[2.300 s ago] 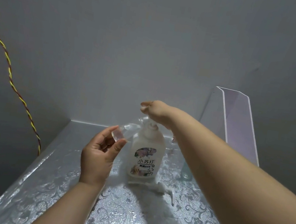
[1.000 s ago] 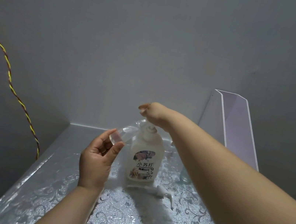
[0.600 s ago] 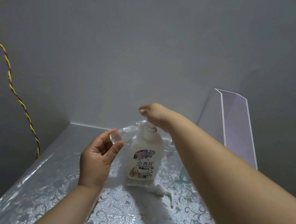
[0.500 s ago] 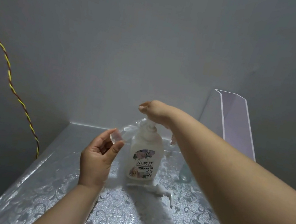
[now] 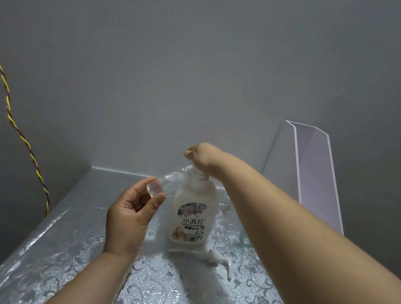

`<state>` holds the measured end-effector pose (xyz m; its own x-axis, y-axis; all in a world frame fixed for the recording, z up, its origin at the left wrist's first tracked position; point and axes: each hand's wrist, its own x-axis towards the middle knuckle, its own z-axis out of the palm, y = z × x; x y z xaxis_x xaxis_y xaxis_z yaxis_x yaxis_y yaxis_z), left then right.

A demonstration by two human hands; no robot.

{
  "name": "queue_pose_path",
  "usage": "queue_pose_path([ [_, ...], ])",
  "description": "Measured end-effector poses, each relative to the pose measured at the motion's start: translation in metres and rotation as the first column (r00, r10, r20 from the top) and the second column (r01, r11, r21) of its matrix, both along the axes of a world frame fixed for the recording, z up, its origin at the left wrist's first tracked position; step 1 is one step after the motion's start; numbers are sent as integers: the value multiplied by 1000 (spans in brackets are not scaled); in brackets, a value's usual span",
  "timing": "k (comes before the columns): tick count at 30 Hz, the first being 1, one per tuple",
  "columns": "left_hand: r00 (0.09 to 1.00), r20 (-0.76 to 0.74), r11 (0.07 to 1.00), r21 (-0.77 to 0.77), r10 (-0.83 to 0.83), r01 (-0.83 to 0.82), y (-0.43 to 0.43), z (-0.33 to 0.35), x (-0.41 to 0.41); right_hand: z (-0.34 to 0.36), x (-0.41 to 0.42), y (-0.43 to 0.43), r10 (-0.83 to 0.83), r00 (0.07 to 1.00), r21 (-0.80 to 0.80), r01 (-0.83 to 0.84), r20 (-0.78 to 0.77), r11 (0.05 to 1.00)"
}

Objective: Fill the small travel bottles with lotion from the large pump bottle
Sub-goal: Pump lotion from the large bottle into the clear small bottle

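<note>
Standing upright at the far middle of the silver floral-patterned table (image 5: pixel 68 249), as the head view shows it, the large pump bottle (image 5: pixel 193 212) is white with a flowered label. The right hand (image 5: pixel 200 155) sits on top of its pump with the fingers curled down over the pump head. The left hand (image 5: pixel 128 216) pinches a small clear travel bottle (image 5: pixel 166 186) between thumb and fingertips. This bottle is tilted, with its far end up at the pump's spout. Its contents cannot be judged.

A loose white pump head (image 5: pixel 206 256) with its tube lies just in front of the large bottle. A second clear bottle (image 5: pixel 244 240) stands partly hidden behind the right forearm. A white angled stand (image 5: pixel 314 170) rises at rear right. A twisted yellow-and-red wire (image 5: pixel 15 122) hangs at left.
</note>
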<state>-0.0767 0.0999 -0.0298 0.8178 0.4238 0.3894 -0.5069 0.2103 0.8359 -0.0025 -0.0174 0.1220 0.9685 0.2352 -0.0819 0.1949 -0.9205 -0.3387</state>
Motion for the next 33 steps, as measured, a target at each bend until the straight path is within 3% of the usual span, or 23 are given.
queue_pose_path([
  [5,1000,7,1000,-8,7,-7,0,3,1,15,-5,-4,29,999,86,-27,-20,996],
  [15,1000,0,1000,-17,-9,9,2,-1,3,6,-13,4,-42,999,-4,42,-26,999],
  [17,1000,-6,1000,-6,-7,7,3,-3,3,3,-10,3,-101,994,80,104,-34,991],
  [21,1000,-1,1000,-19,-17,17,3,1,0,8,-14,1,-63,997,156,71,-52,985],
  [26,1000,0,1000,-6,-20,20,1,4,0,21,-16,-6,44,998,113,-38,-52,993],
  [33,1000,-2,1000,16,-20,20,2,4,-2,11,-13,0,-9,999,63,11,-34,998],
])
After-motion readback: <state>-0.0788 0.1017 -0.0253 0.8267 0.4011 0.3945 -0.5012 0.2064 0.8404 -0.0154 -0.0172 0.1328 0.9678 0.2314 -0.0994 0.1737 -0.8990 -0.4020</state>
